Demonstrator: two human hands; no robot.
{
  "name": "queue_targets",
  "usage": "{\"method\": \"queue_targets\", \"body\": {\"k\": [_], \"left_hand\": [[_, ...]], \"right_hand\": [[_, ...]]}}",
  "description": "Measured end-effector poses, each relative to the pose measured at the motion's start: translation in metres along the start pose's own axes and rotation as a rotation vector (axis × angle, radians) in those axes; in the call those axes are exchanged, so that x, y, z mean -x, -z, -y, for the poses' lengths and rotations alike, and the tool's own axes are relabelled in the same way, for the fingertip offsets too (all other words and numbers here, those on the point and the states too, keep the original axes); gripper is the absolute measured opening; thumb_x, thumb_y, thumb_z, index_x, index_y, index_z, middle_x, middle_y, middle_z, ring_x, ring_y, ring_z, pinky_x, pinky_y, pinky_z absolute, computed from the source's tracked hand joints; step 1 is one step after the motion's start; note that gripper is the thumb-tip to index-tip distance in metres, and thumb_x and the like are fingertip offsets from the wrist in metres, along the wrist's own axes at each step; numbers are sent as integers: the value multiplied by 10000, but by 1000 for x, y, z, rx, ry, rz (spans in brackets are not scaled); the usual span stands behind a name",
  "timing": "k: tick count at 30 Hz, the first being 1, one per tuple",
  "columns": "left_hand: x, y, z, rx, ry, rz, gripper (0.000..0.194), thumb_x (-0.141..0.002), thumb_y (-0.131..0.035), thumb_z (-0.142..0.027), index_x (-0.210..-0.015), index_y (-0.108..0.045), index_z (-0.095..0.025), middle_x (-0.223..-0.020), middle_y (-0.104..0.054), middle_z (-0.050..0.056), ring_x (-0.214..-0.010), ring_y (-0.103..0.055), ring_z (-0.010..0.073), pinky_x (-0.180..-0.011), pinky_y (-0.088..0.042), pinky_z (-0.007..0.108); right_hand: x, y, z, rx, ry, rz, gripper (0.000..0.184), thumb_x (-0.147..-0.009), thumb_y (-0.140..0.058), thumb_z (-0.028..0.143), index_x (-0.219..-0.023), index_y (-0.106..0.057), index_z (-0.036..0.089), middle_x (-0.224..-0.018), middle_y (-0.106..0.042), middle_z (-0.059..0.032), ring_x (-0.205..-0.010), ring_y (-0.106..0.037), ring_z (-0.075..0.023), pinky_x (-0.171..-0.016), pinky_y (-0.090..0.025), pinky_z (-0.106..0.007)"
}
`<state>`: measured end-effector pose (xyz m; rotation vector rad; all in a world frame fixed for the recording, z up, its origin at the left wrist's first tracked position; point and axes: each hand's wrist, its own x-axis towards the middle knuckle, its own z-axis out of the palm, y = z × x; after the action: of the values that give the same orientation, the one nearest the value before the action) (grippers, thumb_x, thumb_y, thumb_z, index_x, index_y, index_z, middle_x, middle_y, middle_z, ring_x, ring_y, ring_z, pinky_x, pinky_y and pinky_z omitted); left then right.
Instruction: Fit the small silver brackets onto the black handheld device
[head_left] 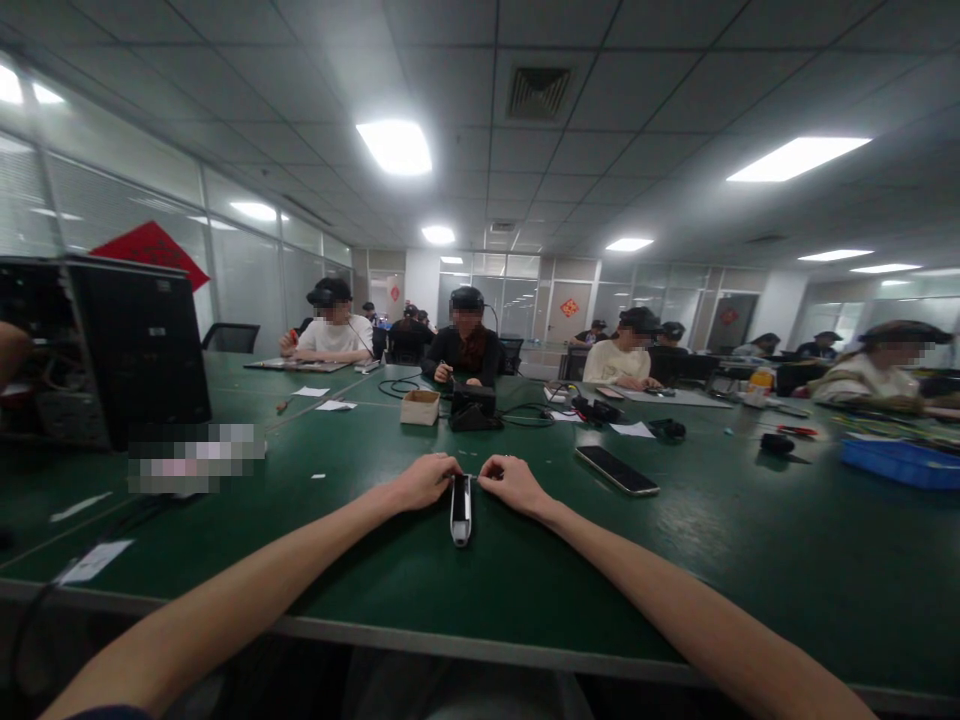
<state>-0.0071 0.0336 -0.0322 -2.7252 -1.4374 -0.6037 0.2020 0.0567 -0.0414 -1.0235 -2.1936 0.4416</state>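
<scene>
A slim, long white device with a black middle (pixel 460 512) lies on the green table in front of me, its narrow white end pointing my way. I cannot tell its exact kind. My left hand (pixel 429 482) is closed at the far left end of it, with thumb and fingertips against that end. On the other side, my right hand (pixel 513 484) has its fingers curled into a pinch close to the far right edge. Whatever sits between those right fingertips is too small to make out.
A phone (pixel 616 470) lies to the right, a small cardboard box (pixel 420 407) and a black device (pixel 474 405) beyond my hands. A computer case (pixel 139 350) stands left; a blue tray (pixel 900 463) is far right. Co-workers sit across the green table (pixel 360 600).
</scene>
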Motion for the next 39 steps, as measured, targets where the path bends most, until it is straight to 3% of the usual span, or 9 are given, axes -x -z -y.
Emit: {"method": "queue_targets", "body": {"k": [10, 19, 22, 26, 28, 32, 39], "left_hand": [[0, 2, -5, -26, -44, 14, 246, -814, -477, -103, -1001, -619, -176, -950, -638, 56, -875, -589, 173, -794, -448, 263], [0, -3, -5, -22, -56, -16, 240, -834, -475, -119, -1024, -611, -178, -978, -635, 54, -917, -581, 174, -821, -442, 262], [0, -3, -8, -11, -45, -16, 237, -838, -470, -119, -1022, -607, -179, -979, -634, 53, -918, -579, 172, -821, -442, 262], [-1, -3, -13, 22, -21, -9, 232, -844, -464, -121, -1019, -604, -185, -1010, -625, 48, -938, -574, 165, -833, -441, 255], [-2, -4, -15, 32, 1, -1, 234, -846, -461, -124, -1022, -604, -183, -1015, -624, 50, -942, -574, 166, -834, -441, 256], [-3, -8, -17, 60, 11, -1, 242, -858, -450, -153, -1046, -597, -189, -1032, -613, 50, -958, -568, 170, -842, -440, 268], [-3, -10, -19, 28, 10, -11, 245, -861, -442, -165, -1056, -588, -193, -1034, -609, 46, -969, -561, 172, -854, -441, 278]], "right_hand": [[-1, 0, -4, -99, 38, 29, 197, -735, -635, 328, -822, -652, 152, -792, -658, -19, -711, -587, -125, -664, -453, -233], [0, 0, -6, -20, 134, 52, 209, -769, -601, 358, -837, -652, 168, -813, -662, -26, -735, -592, -138, -677, -450, -248], [-5, 6, -17, 72, 152, -33, 217, -816, -533, 348, -853, -649, 168, -819, -657, -33, -722, -578, -136, -666, -434, -244], [-30, 26, -52, 287, 81, -168, 218, -845, -458, 262, -875, -646, 157, -861, -656, -52, -783, -579, -145, -742, -421, -249], [-46, 37, -72, 397, -25, -114, 216, -826, -468, 219, -934, -645, 161, -946, -656, -63, -864, -584, -157, -793, -414, -249], [-71, 47, -97, 480, -209, 141, 263, -776, -526, 178, -1006, -655, 174, -1010, -657, -65, -924, -596, -169, -810, -426, -232], [-88, 35, -94, 506, -245, 258, 253, -731, -606, 180, -966, -688, 223, -947, -673, -38, -866, -621, -152, -759, -445, -196]]}}
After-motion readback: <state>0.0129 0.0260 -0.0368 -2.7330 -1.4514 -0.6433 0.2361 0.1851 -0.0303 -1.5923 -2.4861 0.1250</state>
